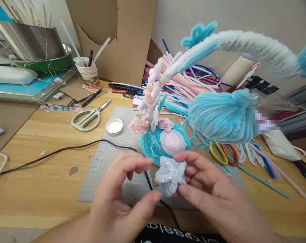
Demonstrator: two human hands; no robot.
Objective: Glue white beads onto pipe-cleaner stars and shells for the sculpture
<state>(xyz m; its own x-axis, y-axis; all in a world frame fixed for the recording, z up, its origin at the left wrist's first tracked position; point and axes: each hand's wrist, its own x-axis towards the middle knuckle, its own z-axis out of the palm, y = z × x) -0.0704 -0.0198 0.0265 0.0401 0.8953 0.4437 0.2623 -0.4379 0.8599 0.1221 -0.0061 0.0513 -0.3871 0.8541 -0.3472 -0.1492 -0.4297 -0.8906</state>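
Observation:
Between the thumb and fingers of my right hand (208,189) is a pale blue fuzzy flower (170,175) dotted with small pearl beads. My left hand (127,189) is just left of it, thumb and fingers spread apart with nothing between them. Behind the flower stands a pipe-cleaner piece with a round turquoise base (153,148) and a pale spiral on it. A white fuzzy arched stem (244,44) rises from it, carrying pink and lilac flowers (148,98). Under the arch hangs a fluffy blue bundle (223,116).
A black cable (67,147) crosses the grey cutting mat (92,182) and passes beneath my hands. Green-handled scissors (88,119), a small dish of white bits (114,126) and a paper cup (87,72) stand left. Pipe cleaners (201,81) pile up behind; yellow-and-red-handled scissors (223,153) lie right.

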